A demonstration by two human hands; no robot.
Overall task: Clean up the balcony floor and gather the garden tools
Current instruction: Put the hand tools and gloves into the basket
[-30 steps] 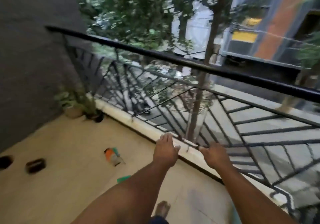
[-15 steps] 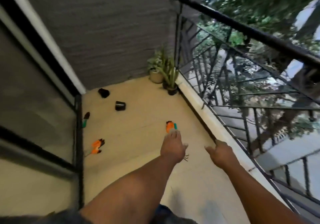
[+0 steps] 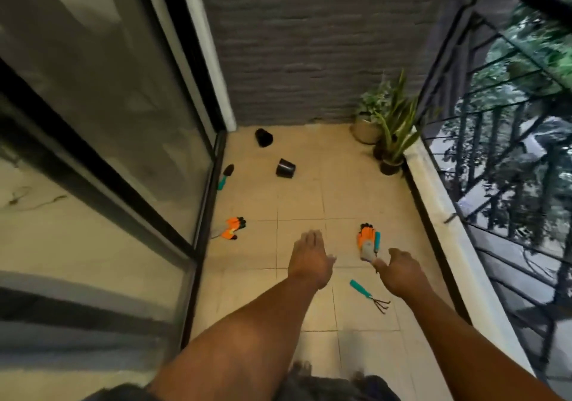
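Both arms stretch out over the tiled balcony floor (image 3: 303,196), and nothing is gathered yet, so by my read this is the opening survey, choosing what to pick up first. The left hand (image 3: 309,259) hovers palm down, fingers straight and close together, holding nothing. The right hand (image 3: 400,272) hangs with its fingers loosely curled, also empty, just beside the near orange glove (image 3: 366,241).

That glove, orange with a grey cuff and dark tips, lies flat, soft and crumpled, with a teal-handled tool (image 3: 377,242) tucked against its right edge. Close to the person lies a small hand rake (image 3: 370,297): teal handle, thin dark metal prongs. Over by the sliding glass door (image 3: 117,97) sits the second orange glove (image 3: 233,228), and further along the door track a trowel (image 3: 225,176) with a dark blade. Two black plastic pots (image 3: 285,168) lie tipped on their sides; two potted plants (image 3: 391,128) stand upright in the corner by the railing (image 3: 495,140).

Next move, I'd judge: bend down, drop the right hand onto the glove or the rake and close round it. The rake's prongs are thin, so take the handle.
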